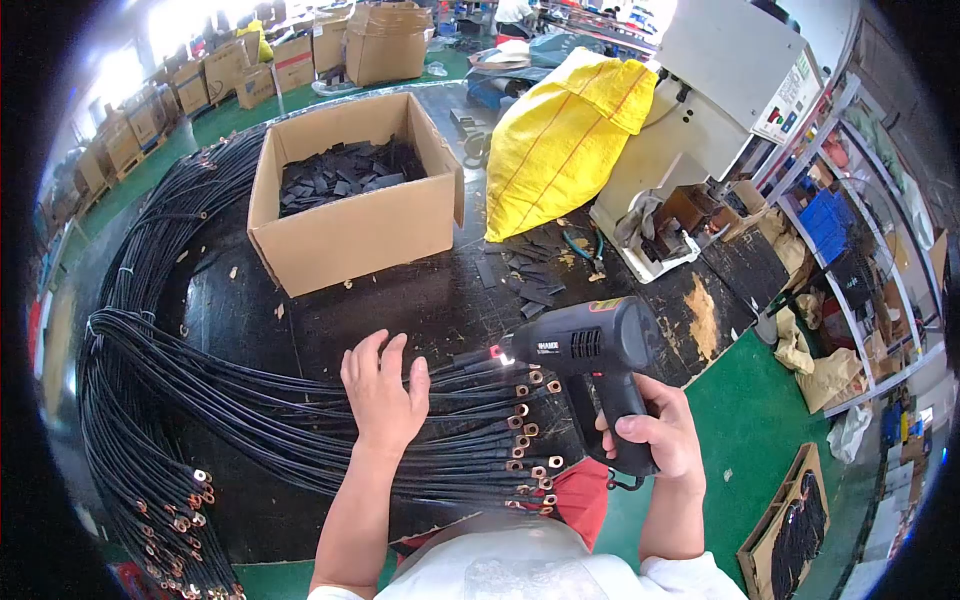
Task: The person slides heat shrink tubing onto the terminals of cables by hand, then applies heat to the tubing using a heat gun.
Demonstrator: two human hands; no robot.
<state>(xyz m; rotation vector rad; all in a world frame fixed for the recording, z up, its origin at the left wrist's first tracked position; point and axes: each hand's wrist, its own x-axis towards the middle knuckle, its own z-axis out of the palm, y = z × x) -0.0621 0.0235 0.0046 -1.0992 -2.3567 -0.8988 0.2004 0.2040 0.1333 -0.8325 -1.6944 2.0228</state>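
My right hand [660, 430] is wrapped around the handle of a black heat gun [597, 340], its nozzle facing left over the cable ends. Near the nozzle tip, a reddish glow shows beside a short dark sleeve on a cable. My left hand [385, 395] lies over the black cables [270, 405] with fingers spread, gripping nothing that I can see. These cables run side by side across the table, and their ends carry copper ring lugs [517, 423] close to my body. Further left, more lugs [185, 515] hang in a bunch at the table's edge.
A cardboard box [350, 245] holds many black sleeve pieces [345, 178]; others [530, 270] lie loose beside pliers [585, 252]. Behind them are a yellow sack [565, 140] and a pale machine [715, 85]. Shelving [850, 230] stands right, above the green floor [735, 410].
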